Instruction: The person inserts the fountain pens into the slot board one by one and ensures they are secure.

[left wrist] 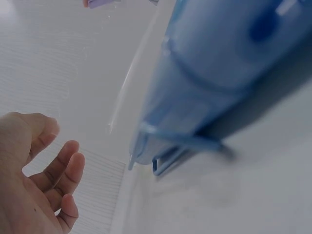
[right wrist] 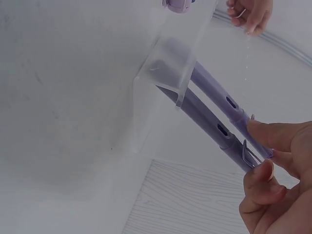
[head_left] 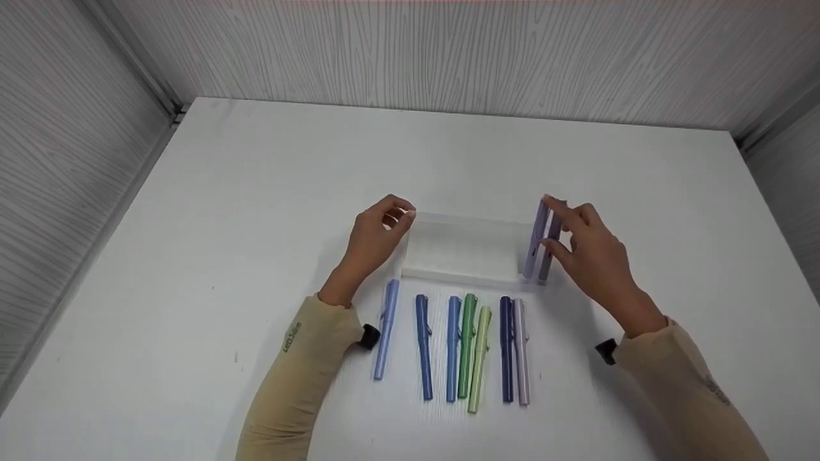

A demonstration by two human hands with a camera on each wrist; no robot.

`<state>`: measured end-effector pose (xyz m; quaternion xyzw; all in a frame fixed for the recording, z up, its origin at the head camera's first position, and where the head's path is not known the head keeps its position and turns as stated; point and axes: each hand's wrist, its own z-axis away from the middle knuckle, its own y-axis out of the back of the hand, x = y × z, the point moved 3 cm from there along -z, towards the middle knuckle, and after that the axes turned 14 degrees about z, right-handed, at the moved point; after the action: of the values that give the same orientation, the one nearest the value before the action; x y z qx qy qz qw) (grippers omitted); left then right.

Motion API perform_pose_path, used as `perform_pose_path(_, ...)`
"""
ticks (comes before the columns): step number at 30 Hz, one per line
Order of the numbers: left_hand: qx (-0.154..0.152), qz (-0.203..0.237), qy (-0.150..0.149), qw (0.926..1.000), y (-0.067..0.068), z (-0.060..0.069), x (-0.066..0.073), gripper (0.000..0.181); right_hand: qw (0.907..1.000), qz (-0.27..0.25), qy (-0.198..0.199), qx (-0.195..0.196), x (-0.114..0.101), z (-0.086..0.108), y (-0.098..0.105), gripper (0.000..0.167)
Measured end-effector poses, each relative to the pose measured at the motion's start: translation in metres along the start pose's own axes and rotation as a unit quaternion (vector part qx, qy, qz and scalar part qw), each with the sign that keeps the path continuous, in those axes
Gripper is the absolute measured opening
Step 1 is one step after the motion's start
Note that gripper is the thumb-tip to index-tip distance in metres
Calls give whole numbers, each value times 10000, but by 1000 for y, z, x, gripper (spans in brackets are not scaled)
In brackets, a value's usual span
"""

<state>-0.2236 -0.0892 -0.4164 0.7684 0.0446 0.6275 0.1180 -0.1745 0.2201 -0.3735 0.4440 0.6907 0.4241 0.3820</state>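
A clear, open box (head_left: 461, 253) stands on the table. My right hand (head_left: 592, 253) pinches two purple pens (head_left: 537, 240) by their capped ends at the box's right end; in the right wrist view the far ends of the pens (right wrist: 207, 114) are inside the clear wall, and the right hand (right wrist: 282, 180) has thumb and fingers on the caps. At the box's back left corner is my left hand (head_left: 378, 234), fingers bent and thumb tip near the rim; whether it grips the rim cannot be told. The left hand (left wrist: 44, 170) shows loosely curved fingers in the left wrist view.
Several capped pens lie in front of the box: a light blue pen (head_left: 386, 330) beside the left wrist, a dark blue pen (head_left: 423, 346), a green pen (head_left: 467, 346), a yellow-green pen (head_left: 479, 358), a navy pen (head_left: 507, 349) and a lilac pen (head_left: 522, 352). Grey panels surround the table.
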Motion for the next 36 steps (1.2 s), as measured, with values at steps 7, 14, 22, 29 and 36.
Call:
perform_pose_path(7,-51,-13,-58,10000,-1,1,1,15,9994,-153,-92,306,0,7,3,66)
perform_pose_path(14,-72,-135,-7,9999,-1,0,-1,16,9988,-420,-47,244,-4,14,8,72)
perform_pose_path(22,-51,-95,82,9999,-1,1,-2,17,9925,-950,-355,-687,-6,22,9,79)
perform_pose_path(29,-56,-19,50,10000,-1,1,-4,16,9792,-1359,-283,-1481,-11,29,8,82)
perform_pose_path(36,-45,-91,-22,9999,0,-1,-3,17,9658,-1623,-249,-2005,-14,35,8,81)
